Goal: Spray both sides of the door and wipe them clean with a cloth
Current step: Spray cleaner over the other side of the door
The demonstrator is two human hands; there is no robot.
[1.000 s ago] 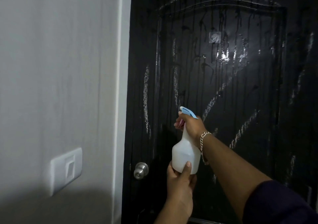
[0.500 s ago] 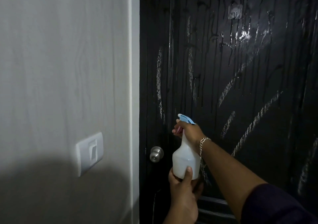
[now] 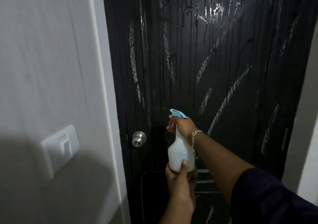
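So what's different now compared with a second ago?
The view has dipped and swung right: the doorknob and light switch sit higher and further right in the picture, and the door top is out of sight. A faint jet now leaves the nozzle. Unchanged: the right hand grips the spray bottle trigger, and the left hand holds its base.

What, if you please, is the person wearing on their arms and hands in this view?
The right hand is bare, with a silver chain-link bracelet hanging at the wrist. Further up the right forearm sits a dark navy fabric sleeve, pushed back toward the elbow. The left hand is bare too: no ring, watch or sleeve shows on it in the frame.
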